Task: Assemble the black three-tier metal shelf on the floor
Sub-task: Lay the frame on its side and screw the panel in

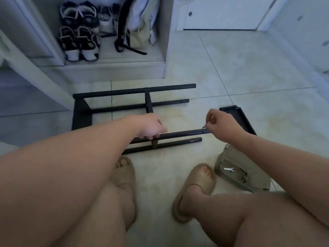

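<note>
The black metal shelf frame (135, 90) lies on its side on the tiled floor, with several tubes pointing right from a black end panel (81, 114). My left hand (151, 126) grips the upper near tube (181, 134) at its cross brace. My right hand (222, 126) pinches a small screw (204, 126) just above that tube's open right end. A separate black shelf tray (238, 118) lies on the floor behind my right hand.
A beige bag (240, 168) by my right foot carries a small silver wrench (228, 169) and loose hardware. My feet in tan slides are close to the frame. An open cabinet with shoes (78, 43) and a bag stands behind, a white door at the right.
</note>
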Demonstrator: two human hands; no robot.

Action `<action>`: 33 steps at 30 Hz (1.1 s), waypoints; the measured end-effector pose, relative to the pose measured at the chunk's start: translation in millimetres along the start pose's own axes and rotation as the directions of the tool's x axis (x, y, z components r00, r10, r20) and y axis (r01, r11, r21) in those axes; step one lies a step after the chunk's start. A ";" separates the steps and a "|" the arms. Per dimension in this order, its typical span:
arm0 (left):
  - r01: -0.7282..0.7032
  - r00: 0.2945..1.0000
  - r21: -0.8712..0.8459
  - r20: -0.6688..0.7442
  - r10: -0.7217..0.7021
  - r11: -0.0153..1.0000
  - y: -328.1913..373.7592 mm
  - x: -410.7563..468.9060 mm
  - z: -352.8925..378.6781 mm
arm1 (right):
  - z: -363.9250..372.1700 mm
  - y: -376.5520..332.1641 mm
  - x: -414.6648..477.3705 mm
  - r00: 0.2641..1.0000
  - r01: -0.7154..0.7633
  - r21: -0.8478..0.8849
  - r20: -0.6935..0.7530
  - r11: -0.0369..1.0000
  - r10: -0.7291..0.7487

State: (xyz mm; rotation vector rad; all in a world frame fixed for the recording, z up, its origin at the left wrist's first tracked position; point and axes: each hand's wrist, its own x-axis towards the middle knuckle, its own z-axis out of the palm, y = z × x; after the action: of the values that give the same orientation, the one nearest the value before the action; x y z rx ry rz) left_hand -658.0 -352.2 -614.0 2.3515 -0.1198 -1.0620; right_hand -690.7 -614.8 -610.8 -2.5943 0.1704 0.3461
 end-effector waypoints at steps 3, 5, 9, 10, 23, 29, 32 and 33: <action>0.069 0.997 -0.111 -0.017 -0.071 0.991 -18.3 -0.7 -10.8 | 17.8 -25.9 12.5 0.994 -0.012 0.092 0.111 0.996 0.002; 0.098 0.993 -0.147 -0.045 -0.106 0.984 -27.0 6.3 -13.5 | 33.8 -36.0 22.7 0.982 0.001 0.100 0.190 0.995 -0.020; 0.139 0.989 -0.102 -0.032 -0.143 0.985 -41.0 29.8 -18.0 | 68.3 -49.5 44.2 0.945 0.005 0.198 0.320 0.980 -0.070; 0.148 0.988 -0.086 -0.035 -0.152 0.985 -45.1 38.3 -20.5 | 76.6 -51.8 49.4 0.939 0.007 0.221 0.334 0.975 -0.083; 0.212 0.975 -0.309 0.008 -0.221 0.927 -106.0 140.9 11.7 | 168.1 -30.7 69.0 0.886 -0.065 0.448 0.437 0.892 -0.155; 0.149 0.984 -0.462 -0.019 -0.178 0.874 -116.0 166.8 32.7 | 190.0 -13.0 63.3 0.906 -0.071 0.566 0.381 0.822 -0.184; 0.123 0.987 -0.464 -0.040 -0.159 0.877 -122.8 173.3 39.9 | 198.8 -9.4 60.3 0.925 -0.074 0.632 0.332 0.771 -0.184; 0.104 0.989 -0.441 -0.046 -0.138 0.891 -124.4 173.7 42.0 | 201.2 -8.1 58.1 0.931 -0.067 0.652 0.314 0.755 -0.187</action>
State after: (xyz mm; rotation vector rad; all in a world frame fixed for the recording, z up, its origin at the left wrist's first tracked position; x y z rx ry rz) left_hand -586.8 -317.4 -816.8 2.0010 0.2740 -0.9384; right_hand -676.1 -509.1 -791.2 -1.7917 0.0560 0.6111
